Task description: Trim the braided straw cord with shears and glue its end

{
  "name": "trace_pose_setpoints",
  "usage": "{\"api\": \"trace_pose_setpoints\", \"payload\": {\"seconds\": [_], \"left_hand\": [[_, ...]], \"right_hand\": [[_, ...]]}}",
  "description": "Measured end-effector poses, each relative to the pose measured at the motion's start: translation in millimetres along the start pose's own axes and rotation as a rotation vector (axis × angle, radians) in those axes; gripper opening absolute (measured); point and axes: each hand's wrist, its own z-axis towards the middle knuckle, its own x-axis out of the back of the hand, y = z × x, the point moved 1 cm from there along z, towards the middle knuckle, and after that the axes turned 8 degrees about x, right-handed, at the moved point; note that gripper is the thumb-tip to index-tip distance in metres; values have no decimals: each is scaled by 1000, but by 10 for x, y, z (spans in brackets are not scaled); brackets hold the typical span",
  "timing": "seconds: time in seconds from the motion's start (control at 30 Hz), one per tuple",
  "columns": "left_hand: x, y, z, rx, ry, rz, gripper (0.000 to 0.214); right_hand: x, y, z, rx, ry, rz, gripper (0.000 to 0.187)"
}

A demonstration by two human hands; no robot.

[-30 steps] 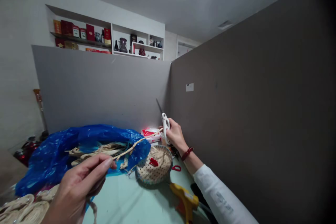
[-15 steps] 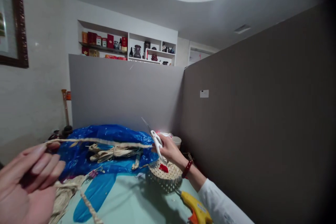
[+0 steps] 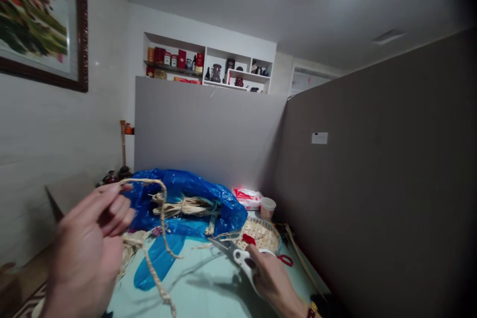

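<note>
Cord (image 3: 162,213) | pinched in left hand's (image 3: 91,238) fingertips, dangling before blue bag (image 3: 186,179) | scissors (image 3: 225,247) gripped by right hand (image 3: 274,278), blades over pale table (image 3: 128,303), near dotted basket (image 3: 268,236)

Seeing rough, matt plant-fibre cord (image 3: 158,284) lower left. Got scissors (image 3: 231,252) lower centre: smooth white plastic handles (image 3: 249,271), metal blades (image 3: 223,245). Noting crinkled, glossy blue plastic bag (image 3: 179,179) below centre, coarse matt fibre bundle (image 3: 190,207) inside. Also seeing smooth matt grey panel (image 3: 204,131) mid-frame, glossy carved wood-look picture frame (image 3: 82,35) upper left.
</note>
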Motion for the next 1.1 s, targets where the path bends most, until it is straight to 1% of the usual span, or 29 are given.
{"api": "trace_pose_setpoints", "payload": {"seconds": [0.1, 0.17, 0.23, 0.37, 0.43, 0.47, 0.53, 0.63, 0.67, 0.7, 0.73, 0.77, 0.8, 0.83, 0.87, 0.9, 0.97, 1.03, 1.1], "left_hand": [[-99, -35, -85, 128, -67, 30, 12], [-126, -82, -120, 205, -126, 63, 5], [-147, -138, -158, 279, -191, 102, 12], [-232, -263, -284, 412, -292, 192, 26], [-291, -339, -354, 446, -347, 268, 26], [-320, -382, -386, 442, -374, 321, 25], [-372, -471, -442, 368, -416, 479, 25], [-413, -599, -523, 232, -437, 690, 21], [-413, -631, -551, 178, -449, 735, 18], [-406, -658, -581, 115, -478, 773, 13], [-392, -677, -612, 39, -525, 807, 10], [-369, -691, -645, -59, -576, 844, 12], [-338, -703, -680, -157, -623, 882, 17], [-300, -715, -716, -241, -653, 913, 22], [-257, -732, -754, -298, -667, 940, 25], [-212, -753, -794, -345, -655, 960, 28], [-131, -819, -879, -417, -599, 986, 29], [-77, -912, -963, -477, -529, 1006, 28], [-52, -1014, -1030, -512, -444, 1015, 23]], "right_hand": [[-49, 147, 159, -64, 21, -42, 50], [-20, 214, 275, -100, 55, -30, 50], [43, 254, 334, -141, 96, 9, 43], [261, 254, 311, -214, 200, 158, 28], [416, 178, 292, -232, 265, 270, 23], [498, 110, 286, -237, 292, 337, 18], [652, -90, 272, -240, 312, 499, 15], [805, -493, 192, -199, 219, 766, 30], [824, -626, 145, -189, 160, 877, 34], [820, -746, 90, -189, 61, 1112, 39], [802, -844, 30, -199, -25, 1291, 46], [774, -913, -32, -208, -66, 1380, 49], [740, -950, -91, -213, -36, 1387, 45], [699, -959, -145, -201, 26, 1349, 41], [656, -946, -193, -177, 104, 1282, 36], [611, -918, -235, -155, 179, 1202, 30], [521, -849, -298, -121, 284, 1084, 23], [436, -792, -338, -110, 326, 1048, 19], [363, -764, -365, -96, 350, 1065, 20]]}}
